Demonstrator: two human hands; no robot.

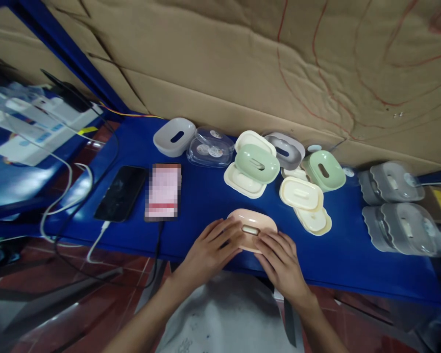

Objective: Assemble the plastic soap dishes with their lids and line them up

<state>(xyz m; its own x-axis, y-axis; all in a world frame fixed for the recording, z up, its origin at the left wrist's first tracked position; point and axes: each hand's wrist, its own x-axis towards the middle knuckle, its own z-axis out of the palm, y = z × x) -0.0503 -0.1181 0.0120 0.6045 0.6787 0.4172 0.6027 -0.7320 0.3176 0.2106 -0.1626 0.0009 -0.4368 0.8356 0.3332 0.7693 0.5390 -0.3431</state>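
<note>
At the table's front edge, a peach soap dish [250,214] with a slot in its middle lies between my two hands. My left hand [220,240] grips its left side, fingers resting on the top by the slot. My right hand [279,250] grips the right side in the same way; both thumbs are mostly hidden. Just beyond are a green soap dish [266,171] on cream trays [248,184] and, to the right, more cream trays [301,193]. Behind these stand another green dish [332,171] and a grey-lilac dish [292,142].
A grey dish [163,142] and clear lids [220,144] sit at the back left. Two phones, one black [121,193] and one lit [164,191], lie left with cables. Grey dishes with clear lids [413,225] stand far right. Cardboard [220,59] walls the blue table [345,260].
</note>
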